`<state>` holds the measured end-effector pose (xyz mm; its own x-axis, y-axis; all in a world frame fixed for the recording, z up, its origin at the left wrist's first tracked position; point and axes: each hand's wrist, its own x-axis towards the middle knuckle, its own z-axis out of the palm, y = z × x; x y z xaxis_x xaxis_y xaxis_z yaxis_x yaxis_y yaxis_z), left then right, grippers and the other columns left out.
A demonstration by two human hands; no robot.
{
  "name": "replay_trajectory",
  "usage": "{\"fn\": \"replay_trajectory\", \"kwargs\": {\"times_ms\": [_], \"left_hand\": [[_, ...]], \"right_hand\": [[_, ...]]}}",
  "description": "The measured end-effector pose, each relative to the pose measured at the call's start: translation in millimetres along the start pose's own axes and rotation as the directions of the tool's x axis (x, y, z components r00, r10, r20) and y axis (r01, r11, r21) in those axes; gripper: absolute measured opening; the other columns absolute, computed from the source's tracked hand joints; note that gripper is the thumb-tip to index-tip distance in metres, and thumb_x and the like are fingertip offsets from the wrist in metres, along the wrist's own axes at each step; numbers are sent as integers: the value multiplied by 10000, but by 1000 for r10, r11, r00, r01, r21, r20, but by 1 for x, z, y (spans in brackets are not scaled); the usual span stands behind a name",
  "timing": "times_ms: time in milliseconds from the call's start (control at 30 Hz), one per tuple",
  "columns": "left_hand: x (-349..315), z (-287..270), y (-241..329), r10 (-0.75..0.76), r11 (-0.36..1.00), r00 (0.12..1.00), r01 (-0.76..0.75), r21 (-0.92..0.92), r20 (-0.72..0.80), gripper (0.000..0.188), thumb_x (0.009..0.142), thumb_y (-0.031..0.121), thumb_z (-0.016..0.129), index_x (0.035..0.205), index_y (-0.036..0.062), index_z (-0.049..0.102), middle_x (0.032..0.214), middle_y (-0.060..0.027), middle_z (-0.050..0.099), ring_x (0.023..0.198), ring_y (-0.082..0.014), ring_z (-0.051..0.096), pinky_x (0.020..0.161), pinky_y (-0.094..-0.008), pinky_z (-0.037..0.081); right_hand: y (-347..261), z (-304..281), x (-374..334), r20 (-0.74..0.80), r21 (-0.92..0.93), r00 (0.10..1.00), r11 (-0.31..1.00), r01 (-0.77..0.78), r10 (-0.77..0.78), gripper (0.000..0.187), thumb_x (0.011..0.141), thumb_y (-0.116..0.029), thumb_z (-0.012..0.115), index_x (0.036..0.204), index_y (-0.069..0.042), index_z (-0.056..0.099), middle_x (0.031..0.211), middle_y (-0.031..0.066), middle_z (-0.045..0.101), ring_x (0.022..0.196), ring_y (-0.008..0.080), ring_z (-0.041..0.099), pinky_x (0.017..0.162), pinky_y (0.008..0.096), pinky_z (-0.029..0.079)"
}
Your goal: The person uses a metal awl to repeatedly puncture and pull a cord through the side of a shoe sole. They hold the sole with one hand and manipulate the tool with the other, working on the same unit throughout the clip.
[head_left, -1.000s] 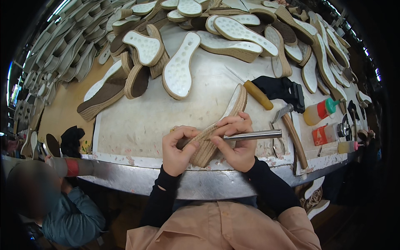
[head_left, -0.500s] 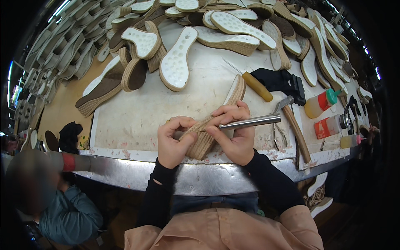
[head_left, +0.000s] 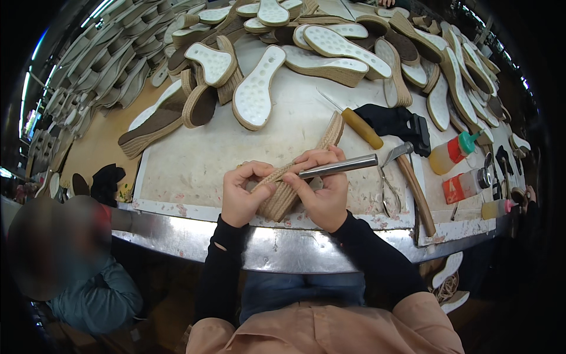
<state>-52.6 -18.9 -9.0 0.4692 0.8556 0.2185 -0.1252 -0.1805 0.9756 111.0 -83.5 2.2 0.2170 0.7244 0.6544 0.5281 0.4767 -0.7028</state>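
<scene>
I have both hands closed on one wedge sole (head_left: 276, 206), held between them over the near edge of the tabletop (head_left: 194, 171), its narrow end pointing to 1 o'clock; whether it rests on the surface I can't tell. My left hand (head_left: 240, 192) pinches the braided edge between thumb and fingers. My right hand (head_left: 325, 192) grips a metal rod (head_left: 342, 166) and lays its fingertips on the braid too; the rod's free end points nearly to 3 o'clock, its inner tip hidden. As far along as I can judge, the braid covers most of the side I can see, and the unfinished part seems to be the short stretch between my thumbs; the far side is out of sight. From the hands, a yellow-handled awl (head_left: 362, 128) lies at 2 o'clock, with a hammer (head_left: 417, 192) and open metal pliers (head_left: 386, 197) at 3, and a green-capped bottle (head_left: 453, 154) beyond them. A white-topped sole (head_left: 255, 97) lies near 12, short of a heap of braided soles (head_left: 348, 50). At 8 o'clock sits a co-worker in a blue-green sleeve (head_left: 100, 295).
</scene>
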Motion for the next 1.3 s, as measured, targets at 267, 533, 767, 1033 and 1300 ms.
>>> {"fn": "replay_trajectory", "kwargs": {"times_ms": [267, 533, 767, 1033, 1300], "left_hand": [[1, -1, 0, -61, 998, 998, 61, -25, 14, 166, 712, -21, 634, 873, -55, 651, 874, -61, 647, 786, -106, 575, 742, -232, 452], [-1, 0, 3, -48, 996, 998, 51, -67, 39, 162, 725, -24, 624, 881, -58, 652, 856, -59, 649, 767, -89, 573, 720, -217, 454], [-1, -3, 2, -29, 999, 997, 30, -17, 76, 155, 730, -17, 638, 879, -55, 656, 849, -66, 657, 753, -91, 579, 717, -218, 462], [-1, -7, 3, -103, 994, 990, 106, -32, 95, 129, 744, -15, 637, 865, -53, 661, 849, -68, 658, 756, -93, 587, 717, -223, 470], [-4, -7, 7, -81, 995, 988, 87, -39, 130, 141, 714, 0, 651, 848, -44, 657, 855, -65, 658, 787, -107, 586, 754, -242, 466]], "right_hand": [[1, -5, -3, 13, 162, 993, 980, -115, 115, 320, 776, -8, 711, 979, -35, 466, 938, 76, 552, 883, 139, 555, 796, 276, 449], [-1, -7, -3, -12, -62, 999, 997, 41, -42, 188, 732, -41, 743, 833, -63, 587, 916, 43, 548, 919, 164, 470, 788, 279, 413], [-8, -3, -7, -25, 71, 997, 995, -73, 75, 224, 723, -56, 757, 866, -53, 585, 905, 43, 561, 886, 175, 483, 783, 285, 416], [-18, -7, -8, -46, 102, 997, 993, -50, 55, 206, 724, -35, 736, 863, -63, 587, 869, 47, 586, 875, 187, 489, 789, 316, 397], [-12, -8, -5, -33, -91, 991, 988, 127, -131, 212, 707, -85, 733, 830, -95, 561, 793, 14, 576, 777, 201, 483, 808, 355, 307]]}}
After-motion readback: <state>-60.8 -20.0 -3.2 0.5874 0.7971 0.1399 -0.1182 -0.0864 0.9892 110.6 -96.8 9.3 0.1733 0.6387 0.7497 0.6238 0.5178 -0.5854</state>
